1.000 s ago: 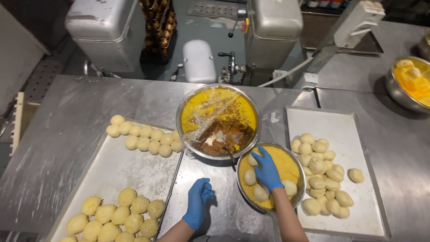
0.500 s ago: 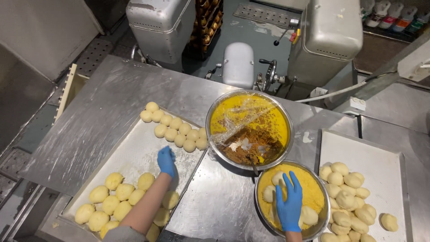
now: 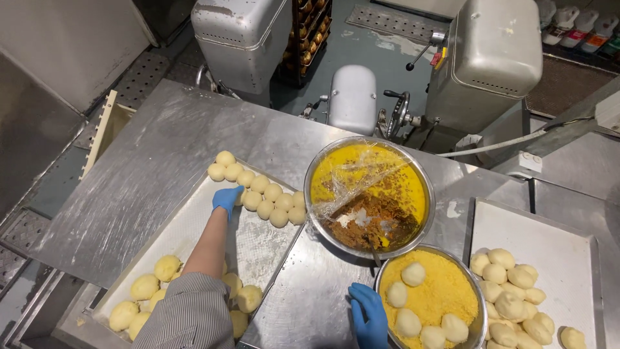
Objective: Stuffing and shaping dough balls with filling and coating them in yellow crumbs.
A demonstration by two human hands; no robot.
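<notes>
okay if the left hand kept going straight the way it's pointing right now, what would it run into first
Most likely the dough balls in the double row at the far end of the left tray. The left hand points toward them with its fingertips almost at the nearest ball; whether they already touch is unclear.

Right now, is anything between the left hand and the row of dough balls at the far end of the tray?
Nothing visible: the left hand sits beside the dough balls, only bare tray around it.
</notes>
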